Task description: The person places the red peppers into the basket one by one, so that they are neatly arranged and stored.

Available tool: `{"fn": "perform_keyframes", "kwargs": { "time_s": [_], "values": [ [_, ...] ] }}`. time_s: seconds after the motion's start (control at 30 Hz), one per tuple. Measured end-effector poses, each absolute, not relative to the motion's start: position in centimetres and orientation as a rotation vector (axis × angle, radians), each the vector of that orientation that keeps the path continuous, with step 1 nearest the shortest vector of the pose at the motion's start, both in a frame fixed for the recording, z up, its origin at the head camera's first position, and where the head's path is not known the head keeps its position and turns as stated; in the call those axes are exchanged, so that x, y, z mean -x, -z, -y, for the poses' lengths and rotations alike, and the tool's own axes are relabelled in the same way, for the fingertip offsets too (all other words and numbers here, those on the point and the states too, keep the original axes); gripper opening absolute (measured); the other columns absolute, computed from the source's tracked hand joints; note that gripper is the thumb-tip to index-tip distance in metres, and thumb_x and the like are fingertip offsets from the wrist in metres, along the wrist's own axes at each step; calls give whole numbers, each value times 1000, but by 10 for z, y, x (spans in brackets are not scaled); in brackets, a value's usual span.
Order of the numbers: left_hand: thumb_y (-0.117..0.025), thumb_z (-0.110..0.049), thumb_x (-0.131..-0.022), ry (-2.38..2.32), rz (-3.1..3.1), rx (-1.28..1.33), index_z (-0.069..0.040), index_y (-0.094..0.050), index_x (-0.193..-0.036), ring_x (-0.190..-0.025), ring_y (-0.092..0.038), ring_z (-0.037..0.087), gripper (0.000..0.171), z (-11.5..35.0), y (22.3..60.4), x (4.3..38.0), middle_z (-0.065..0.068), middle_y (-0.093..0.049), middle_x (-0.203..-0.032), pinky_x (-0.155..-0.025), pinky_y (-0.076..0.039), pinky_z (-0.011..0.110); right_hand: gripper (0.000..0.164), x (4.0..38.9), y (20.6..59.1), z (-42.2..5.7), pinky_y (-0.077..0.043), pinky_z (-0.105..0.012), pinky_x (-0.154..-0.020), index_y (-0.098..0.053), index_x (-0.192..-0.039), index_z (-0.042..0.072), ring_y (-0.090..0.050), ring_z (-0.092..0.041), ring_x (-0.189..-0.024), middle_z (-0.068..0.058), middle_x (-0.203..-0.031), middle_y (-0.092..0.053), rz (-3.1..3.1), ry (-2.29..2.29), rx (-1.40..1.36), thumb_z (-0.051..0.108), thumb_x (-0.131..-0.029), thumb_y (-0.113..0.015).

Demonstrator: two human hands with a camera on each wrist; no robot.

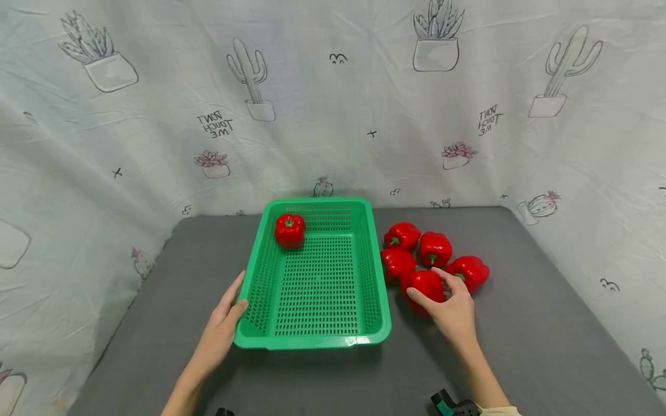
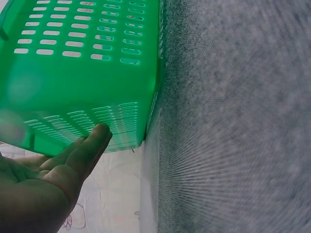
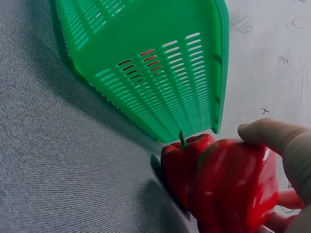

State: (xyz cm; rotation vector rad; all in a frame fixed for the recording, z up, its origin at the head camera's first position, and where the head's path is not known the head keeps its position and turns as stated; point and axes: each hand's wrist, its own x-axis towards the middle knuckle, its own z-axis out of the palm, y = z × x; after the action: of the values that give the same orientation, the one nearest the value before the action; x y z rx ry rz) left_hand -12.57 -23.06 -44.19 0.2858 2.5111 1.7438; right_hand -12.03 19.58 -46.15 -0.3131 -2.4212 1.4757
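My right hand (image 1: 454, 309) holds a red bell pepper (image 1: 422, 286) between thumb and fingers, to the right of the green plastic basket (image 1: 317, 342). In the right wrist view, the held pepper (image 3: 235, 182) overlaps another red bell pepper (image 3: 177, 162) with a green stem, beside the basket wall. At the basket's left side is my left hand (image 1: 221, 332), its thumb at the rim. The left wrist view shows its straight fingers (image 2: 90, 150) along the outside of the slotted wall. One red bell pepper (image 1: 289, 231) sits inside the basket's far left corner.
Several more red bell peppers, among them one at the far side (image 1: 402, 236) and one at the right (image 1: 469, 273), lie on the grey tabletop (image 1: 525, 346). Behind the table hangs a pale cloth (image 1: 333, 115) printed with cacti.
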Motion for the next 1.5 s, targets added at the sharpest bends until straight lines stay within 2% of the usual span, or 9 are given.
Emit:
{"fn": "perform_keyframes", "kwargs": {
  "time_s": [0.07, 0.13, 0.3, 0.4, 0.47, 0.57, 0.67, 1.07, 1.5],
  "values": [
    [-39, -30, -109, -1752, -2513, -286, -27, -15, -158, -145, -12, 30, 55, 231, 442, 125, 7, -12, -161, -107, -21, 57, 67, 121, 463, -196, -50, -34, -77, -55, -138, 9, -46, -28, -110, -11, -128, -51, 2407, -1470, 287, 31, -81, -82],
    [-39, -31, -109, -1748, -2518, -285, -27, -15, -158, -145, -13, 30, 55, 231, 443, 125, 7, -12, -161, -108, -23, 51, 67, 121, 464, -196, -49, -29, -77, -55, -138, 8, -46, -27, -111, -10, -128, -51, 2390, -1462, 266, 29, -81, -82],
    [-39, -31, -109, -1757, -2507, -296, -25, -14, -159, -144, -14, 29, 56, 230, 445, 124, 8, -14, -161, -101, -28, 17, 66, 122, 466, -197, -46, -18, -75, -55, -138, 7, -47, -24, -109, -9, -126, -53, 2361, -1443, 254, 26, -80, -83],
    [-39, -30, -109, -1784, -2498, -303, -23, -14, -159, -144, -14, 29, 56, 229, 446, 124, 8, -14, -161, -95, -27, 8, 67, 122, 467, -198, -45, -16, -76, -55, -138, 8, -47, -24, -109, -8, -127, -53, 2363, -1436, 260, 26, -80, -83],
    [-39, -30, -109, -1786, -2498, -308, -23, -14, -159, -144, -15, 29, 56, 229, 447, 125, 8, -14, -160, -100, -28, 14, 67, 122, 468, -198, -44, -15, -76, -55, -139, 9, -47, -23, -110, -8, -128, -53, 2360, -1430, 264, 26, -80, -83],
    [-39, -31, -108, -1780, -2508, -298, -25, -15, -158, -144, -14, 30, 56, 228, 448, 125, 8, -14, -161, -109, -26, 37, 68, 122, 467, -198, -43, -13, -76, -55, -139, 9, -48, -23, -110, -7, -129, -52, 2354, -1424, 264, 27, -80, -83],
    [-39, -32, -108, -1779, -2514, -295, -27, -16, -158, -144, -13, 31, 55, 227, 448, 125, 8, -13, -161, -108, -20, 58, 68, 122, 468, -198, -43, -13, -76, -54, -139, 9, -48, -23, -111, -7, -129, -52, 2347, -1421, 249, 26, -80, -83],
    [-39, -33, -108, -1762, -2556, -289, -29, -17, -158, -145, -11, 33, 54, 227, 451, 123, 9, -12, -161, -107, -18, 62, 68, 122, 471, -196, -43, -10, -77, -55, -139, 7, -49, -21, -108, -7, -129, -53, 2252, -1451, 237, 19, -79, -84],
    [-38, -31, -109, -1770, -2558, -315, -27, -16, -158, -145, -12, 33, 54, 227, 452, 122, 8, -12, -161, -107, -18, 63, 60, 117, 459, -190, -47, -18, -86, -57, -137, 8, -52, -18, -111, 0, -128, -54, 2003, -1631, 203, 10, -82, -81]
  ]
}}
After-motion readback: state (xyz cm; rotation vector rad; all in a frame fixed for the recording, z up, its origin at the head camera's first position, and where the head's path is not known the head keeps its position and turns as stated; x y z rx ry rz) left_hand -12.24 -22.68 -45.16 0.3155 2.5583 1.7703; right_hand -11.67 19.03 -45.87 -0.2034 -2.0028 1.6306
